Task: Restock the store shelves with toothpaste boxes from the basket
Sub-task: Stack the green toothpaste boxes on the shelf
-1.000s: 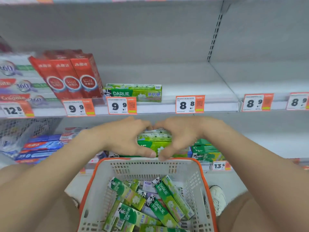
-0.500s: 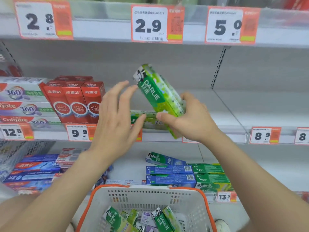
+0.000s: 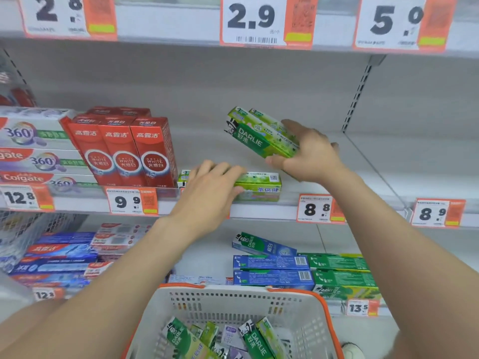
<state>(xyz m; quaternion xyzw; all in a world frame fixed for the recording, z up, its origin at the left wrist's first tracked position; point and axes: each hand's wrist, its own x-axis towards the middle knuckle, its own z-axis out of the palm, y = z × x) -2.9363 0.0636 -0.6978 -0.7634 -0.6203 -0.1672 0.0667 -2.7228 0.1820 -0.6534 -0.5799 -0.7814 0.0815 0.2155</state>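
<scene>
Left hand [image 3: 207, 187] dropped since 0.5 s ago, off the raised boxes & down to shelf level. Nearest you, the basket [image 3: 233, 288] has plenty of loose boxes [image 3: 255, 338] in it, so most of the restock's left, I'd say. Left hand's fingers curl over the lone shelved box [image 3: 259, 186], just right of the red boxes [image 3: 124, 151]. Right hand [image 3: 311, 156] clamps the held boxes [image 3: 256, 137], prob. two, tilted above the shelf [image 3: 363, 161], not yet set down.

We count three red boxes [image 3: 124, 151] in front, two green Darlie boxes [image 3: 255, 137] in our right hand [image 3: 311, 154] and one green box [image 3: 259, 185] under our left hand [image 3: 207, 193]. Below sits one basket [image 3: 233, 291], above hang three price tags [image 3: 252, 19]
</scene>
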